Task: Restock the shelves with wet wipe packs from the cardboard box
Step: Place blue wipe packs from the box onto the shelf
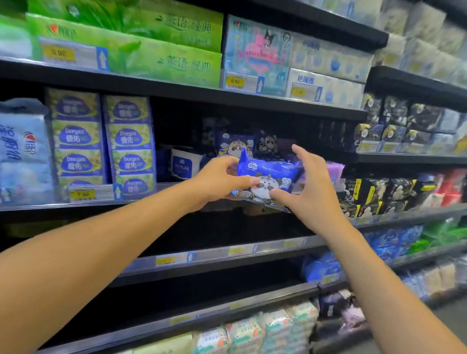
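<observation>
One blue panda-printed wet wipe pack [269,177] sits between two hands at the front of the middle shelf [36,205]. The left hand [220,179] pinches its left end. The right hand [311,190] is spread wide, thumb on the pack's face. Behind, in dim shadow, stand what look like two more panda packs [235,145]. Further left on the shelf are two columns of green-and-blue tissue packs [78,137].

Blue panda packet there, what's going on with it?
A person is stocking shelves. Their left hand grips one end of the blue plastic wet wipe pack with a cartoon panda, while the right hand steadies the other end, thumb on its front, fingers spread. The pack is at the front of the black shelf, ahead of similar panda packs.
</observation>
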